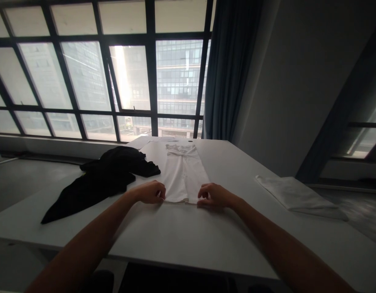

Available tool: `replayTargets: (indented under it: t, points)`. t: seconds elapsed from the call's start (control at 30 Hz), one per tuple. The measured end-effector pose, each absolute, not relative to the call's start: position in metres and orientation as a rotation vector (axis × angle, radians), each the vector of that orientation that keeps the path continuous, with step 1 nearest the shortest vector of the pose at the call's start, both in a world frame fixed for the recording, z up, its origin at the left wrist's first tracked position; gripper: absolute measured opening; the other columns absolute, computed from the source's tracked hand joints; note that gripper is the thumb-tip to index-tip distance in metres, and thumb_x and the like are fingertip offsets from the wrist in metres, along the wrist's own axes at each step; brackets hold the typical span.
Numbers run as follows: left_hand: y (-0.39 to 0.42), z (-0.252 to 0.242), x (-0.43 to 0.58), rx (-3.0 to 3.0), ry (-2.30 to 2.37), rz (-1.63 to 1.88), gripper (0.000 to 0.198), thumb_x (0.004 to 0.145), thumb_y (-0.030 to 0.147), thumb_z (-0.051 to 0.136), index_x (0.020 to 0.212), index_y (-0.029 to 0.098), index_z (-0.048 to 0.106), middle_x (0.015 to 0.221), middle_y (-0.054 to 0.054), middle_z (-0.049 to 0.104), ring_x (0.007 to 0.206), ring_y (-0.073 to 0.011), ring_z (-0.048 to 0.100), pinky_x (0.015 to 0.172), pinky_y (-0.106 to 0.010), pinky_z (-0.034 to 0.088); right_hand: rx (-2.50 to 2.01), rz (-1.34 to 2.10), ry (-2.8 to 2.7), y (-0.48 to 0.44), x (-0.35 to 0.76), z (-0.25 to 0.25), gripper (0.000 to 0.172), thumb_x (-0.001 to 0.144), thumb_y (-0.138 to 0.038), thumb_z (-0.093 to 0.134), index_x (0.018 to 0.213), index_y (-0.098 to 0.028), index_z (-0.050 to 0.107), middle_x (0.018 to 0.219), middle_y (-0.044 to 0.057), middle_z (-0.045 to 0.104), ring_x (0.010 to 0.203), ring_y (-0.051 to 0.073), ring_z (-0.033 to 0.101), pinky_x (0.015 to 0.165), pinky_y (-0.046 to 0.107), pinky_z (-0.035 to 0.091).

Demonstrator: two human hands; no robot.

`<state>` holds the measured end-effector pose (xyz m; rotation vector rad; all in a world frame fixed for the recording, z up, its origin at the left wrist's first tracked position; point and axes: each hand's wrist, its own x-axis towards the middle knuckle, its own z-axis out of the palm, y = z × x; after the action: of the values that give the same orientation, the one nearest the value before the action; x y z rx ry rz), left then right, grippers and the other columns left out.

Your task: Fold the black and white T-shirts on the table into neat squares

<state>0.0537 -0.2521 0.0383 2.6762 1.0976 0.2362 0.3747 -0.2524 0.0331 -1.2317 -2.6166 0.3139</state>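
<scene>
A white shirt (pixel 182 173) lies lengthwise on the white table, its sides folded in to make a narrow strip. At its near left corner my left hand (pixel 150 192) is closed, fingers curled on the hem. My right hand (pixel 215 195) pinches the near right corner between thumb and fingers. The hem runs nearly straight between both hands, almost flat on the tabletop. Some creases show at the far end of the shirt.
A crumpled black garment (pixel 105 175) lies on the table (pixel 175 240) to the left. A folded white cloth (pixel 298 197) rests at the right edge. Papers (pixel 163 139) lie at the far end, before the windows and a blue curtain (pixel 229 73).
</scene>
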Motion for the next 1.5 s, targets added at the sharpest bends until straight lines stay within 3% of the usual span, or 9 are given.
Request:
replayTargets:
  t: [0.1, 0.2, 0.3, 0.43, 0.63, 0.77, 0.97, 1.23, 1.5]
  points:
    - [-0.253, 0.035, 0.060, 2.706, 1.030, 0.380, 0.032, 0.082, 0.040, 0.069, 0.109, 0.022, 0.071, 0.117, -0.008, 0.068, 0.106, -0.0225, 0.062, 0.093, -0.031, 0.047, -1.296, 0.203, -2.451, -0.240, 0.387, 0.027, 0.031, 0.086, -0.044, 0.065, 0.106, -0.022, 0.073, 0.117, 0.009, 0.068, 0.099, 0.024, 0.066, 0.087, 0.036, 0.051]
    - [-0.251, 0.021, 0.067, 2.693, 1.016, 0.285, 0.064, 0.083, 0.049, 0.068, 0.141, 0.028, 0.050, 0.154, -0.010, 0.041, 0.142, -0.0308, 0.034, 0.114, -0.046, 0.028, -1.390, 0.243, -2.461, -0.226, 0.399, 0.017, 0.034, 0.091, -0.033, 0.057, 0.120, -0.022, 0.070, 0.136, 0.011, 0.060, 0.119, 0.027, 0.059, 0.102, 0.040, 0.045]
    - [-0.247, 0.010, 0.069, 2.633, 0.991, 0.056, 0.059, 0.093, 0.044, 0.056, 0.148, 0.034, 0.039, 0.161, -0.006, 0.026, 0.149, -0.0303, 0.017, 0.117, -0.054, 0.016, -1.457, 0.418, -2.522, -0.219, 0.410, 0.013, 0.038, 0.092, -0.027, 0.052, 0.127, -0.022, 0.067, 0.144, 0.009, 0.054, 0.130, 0.027, 0.052, 0.110, 0.041, 0.038]
    - [-0.245, 0.012, 0.061, 2.569, 0.880, 0.009, 0.054, 0.093, 0.036, 0.058, 0.145, 0.036, 0.045, 0.161, -0.004, 0.027, 0.149, -0.0290, 0.019, 0.117, -0.051, 0.018, -1.521, 0.559, -2.584, -0.220, 0.424, 0.019, 0.048, 0.088, -0.026, 0.057, 0.135, -0.025, 0.060, 0.151, 0.007, 0.045, 0.135, 0.029, 0.046, 0.111, 0.045, 0.037]
    - [-0.247, 0.023, 0.060, 2.579, 0.883, 0.350, 0.021, 0.086, 0.038, 0.066, 0.101, 0.026, 0.077, 0.118, -0.007, 0.070, 0.101, -0.0212, 0.065, 0.092, -0.032, 0.047, -1.465, 0.508, -2.612, -0.233, 0.427, 0.035, 0.069, 0.070, -0.043, 0.078, 0.134, -0.025, 0.061, 0.141, 0.010, 0.056, 0.126, 0.031, 0.054, 0.105, 0.041, 0.042]
    - [-0.252, 0.028, 0.067, 2.603, 0.925, 0.374, 0.019, 0.086, 0.035, 0.064, 0.091, 0.022, 0.078, 0.087, -0.004, 0.071, 0.067, -0.0136, 0.061, 0.068, -0.025, 0.048, -1.362, 0.493, -2.619, -0.238, 0.416, 0.037, 0.038, 0.071, -0.038, 0.076, 0.106, -0.024, 0.076, 0.117, 0.008, 0.068, 0.100, 0.025, 0.066, 0.090, 0.035, 0.050]
    - [-0.253, 0.037, 0.059, 2.507, 0.911, 0.266, 0.018, 0.082, 0.036, 0.070, 0.090, 0.022, 0.078, 0.087, -0.003, 0.071, 0.073, -0.0145, 0.063, 0.067, -0.023, 0.049, -1.433, 0.546, -2.602, -0.233, 0.423, 0.037, 0.021, 0.074, -0.036, 0.071, 0.087, -0.021, 0.080, 0.094, 0.008, 0.073, 0.078, 0.021, 0.068, 0.068, 0.027, 0.051]
    - [-0.229, 0.032, 0.016, 2.539, 1.163, 0.484, 0.031, 0.083, 0.030, 0.066, 0.113, 0.024, 0.072, 0.127, -0.008, 0.065, 0.118, -0.0245, 0.059, 0.105, -0.039, 0.044, -1.488, 0.285, -2.443, -0.216, 0.436, 0.021, 0.044, 0.071, -0.009, 0.065, 0.112, -0.022, 0.074, 0.125, 0.010, 0.066, 0.106, 0.025, 0.065, 0.093, 0.034, 0.049]
    - [-0.207, -0.007, 0.037, 2.670, 1.098, 0.650, 0.024, 0.092, 0.025, 0.052, 0.097, 0.023, 0.075, 0.123, -0.007, 0.069, 0.116, -0.0216, 0.061, 0.104, -0.035, 0.043, -1.197, 0.261, -2.484, -0.204, 0.429, 0.006, 0.019, 0.083, -0.026, 0.063, 0.092, -0.022, 0.079, 0.121, 0.010, 0.068, 0.112, 0.026, 0.062, 0.100, 0.038, 0.045]
